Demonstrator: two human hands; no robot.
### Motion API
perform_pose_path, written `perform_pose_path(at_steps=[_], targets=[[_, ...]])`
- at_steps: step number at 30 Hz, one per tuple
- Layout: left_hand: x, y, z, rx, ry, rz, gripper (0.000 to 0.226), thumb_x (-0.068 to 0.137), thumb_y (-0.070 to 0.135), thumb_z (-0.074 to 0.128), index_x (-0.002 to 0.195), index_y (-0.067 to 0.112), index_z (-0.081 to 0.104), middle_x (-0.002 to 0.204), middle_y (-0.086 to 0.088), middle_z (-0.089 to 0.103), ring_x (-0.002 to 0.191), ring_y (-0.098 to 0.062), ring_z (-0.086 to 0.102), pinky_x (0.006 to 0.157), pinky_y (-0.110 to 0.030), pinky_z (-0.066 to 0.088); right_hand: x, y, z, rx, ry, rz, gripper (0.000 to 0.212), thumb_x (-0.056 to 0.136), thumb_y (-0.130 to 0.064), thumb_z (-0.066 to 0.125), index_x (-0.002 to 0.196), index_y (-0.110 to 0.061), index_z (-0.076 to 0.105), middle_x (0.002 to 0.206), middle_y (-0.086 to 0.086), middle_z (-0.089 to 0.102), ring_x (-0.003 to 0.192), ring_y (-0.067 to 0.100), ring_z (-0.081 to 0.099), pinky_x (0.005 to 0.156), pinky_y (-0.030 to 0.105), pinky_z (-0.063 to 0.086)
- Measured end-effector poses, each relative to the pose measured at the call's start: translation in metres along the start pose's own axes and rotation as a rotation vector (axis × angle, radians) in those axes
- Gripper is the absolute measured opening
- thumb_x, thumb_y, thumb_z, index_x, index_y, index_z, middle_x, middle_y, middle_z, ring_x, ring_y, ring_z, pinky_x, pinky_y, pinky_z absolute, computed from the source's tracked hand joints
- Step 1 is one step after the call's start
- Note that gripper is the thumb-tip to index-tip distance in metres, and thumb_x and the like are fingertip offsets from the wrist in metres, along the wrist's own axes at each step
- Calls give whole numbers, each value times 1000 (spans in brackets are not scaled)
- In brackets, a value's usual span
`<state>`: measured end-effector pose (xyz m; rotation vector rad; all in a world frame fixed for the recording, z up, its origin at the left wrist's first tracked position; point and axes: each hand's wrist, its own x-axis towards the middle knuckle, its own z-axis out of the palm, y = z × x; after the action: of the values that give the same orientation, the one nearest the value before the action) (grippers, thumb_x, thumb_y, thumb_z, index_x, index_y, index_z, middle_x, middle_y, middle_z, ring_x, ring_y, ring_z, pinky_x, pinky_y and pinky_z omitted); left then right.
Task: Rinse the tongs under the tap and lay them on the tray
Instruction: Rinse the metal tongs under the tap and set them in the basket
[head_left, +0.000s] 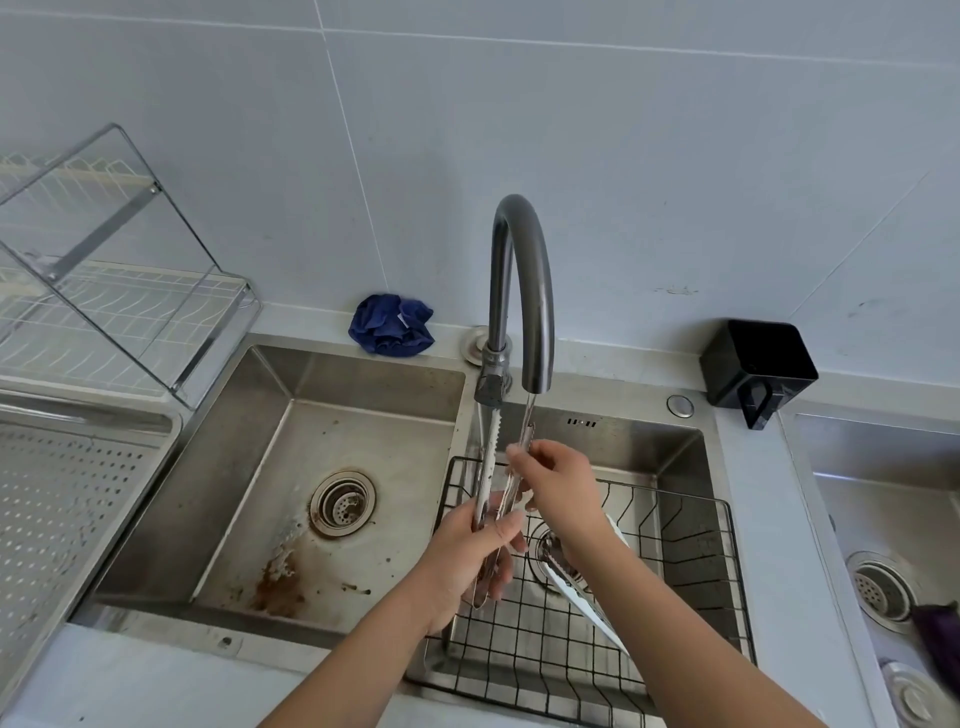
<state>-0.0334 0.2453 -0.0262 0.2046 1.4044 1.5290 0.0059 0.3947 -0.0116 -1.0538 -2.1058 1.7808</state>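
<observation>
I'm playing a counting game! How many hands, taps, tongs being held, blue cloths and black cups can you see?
Hands: 2 (left hand, right hand)
Tap: 1
Tongs being held: 1
Blue cloth: 1
Black cup: 1
Total: 6

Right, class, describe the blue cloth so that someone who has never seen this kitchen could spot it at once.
Find the tall curved tap standing behind the steel sink. Just left of its base, on the pale ledge between the left basin and the tiled wall, lies the crumpled blue cloth. It is the only blue thing there; its neighbours are bare steel and wire.
</observation>
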Motion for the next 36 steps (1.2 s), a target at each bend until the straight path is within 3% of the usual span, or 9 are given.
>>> perform_pose_path(at_steps=[6,9,12,16,20,23,26,32,36], targets=[[-6,-9,1,117,111,24,23,93,34,66,101,13,62,82,-4,70,56,-16,56,41,-26,40,8,-9,-2,10,127,-5,37,103,-32,58,75,-11,70,61,5,66,55,16,64,44,25,50],[-7,-8,1,168,137,36,25,90,39,65,100,16,64,80,0,71,56,-15,58,39,-25,41,10,-7,-1,15,90,-1,30,100,-21,57,76,-12,72,74,22,70,55,22,64,52,42,58],[-10,-8,-3,181,169,46,23,92,37,65,105,19,66,80,0,72,57,-15,58,39,-26,41,6,-5,-1,50,-3,-14,28,102,-17,56,81,-14,76,75,15,72,56,19,67,64,51,62],[-13,-8,-5,231,202,71,14,99,29,61,111,26,66,80,3,72,57,-12,57,39,-25,41,5,-7,1,80,-45,14,31,99,-7,50,84,-14,77,71,10,72,58,17,68,63,43,64],[-10,-5,-5,298,258,108,14,99,25,61,111,30,66,80,-2,67,58,-12,53,41,-21,40,-2,-6,12,159,-8,29,27,101,-14,59,78,-7,73,59,-1,67,55,13,65,57,30,60],[-12,-4,-8,345,270,124,16,99,25,59,112,34,65,80,-4,62,58,-13,51,46,-19,41,-2,-7,11,210,14,40,18,99,-10,63,85,-7,73,65,1,70,59,13,68,58,28,60],[-13,-3,-9,369,274,135,19,99,26,59,112,38,64,77,-3,62,59,-16,51,54,-28,46,5,-12,4,285,63,25,14,100,-8,62,94,-7,74,68,1,70,60,13,66,58,28,60],[-15,-3,-11,344,274,134,13,100,25,59,108,31,67,79,-5,64,61,-16,52,52,-20,45,-1,-10,11,228,-54,72,11,94,-2,65,90,-7,74,66,0,70,61,12,66,59,26,59],[-17,-1,-9,352,257,136,17,101,24,58,115,31,65,82,-2,68,60,-11,54,54,-19,47,2,-8,10,225,21,66,25,101,-17,61,79,-9,71,58,2,65,54,16,63,51,29,56]])
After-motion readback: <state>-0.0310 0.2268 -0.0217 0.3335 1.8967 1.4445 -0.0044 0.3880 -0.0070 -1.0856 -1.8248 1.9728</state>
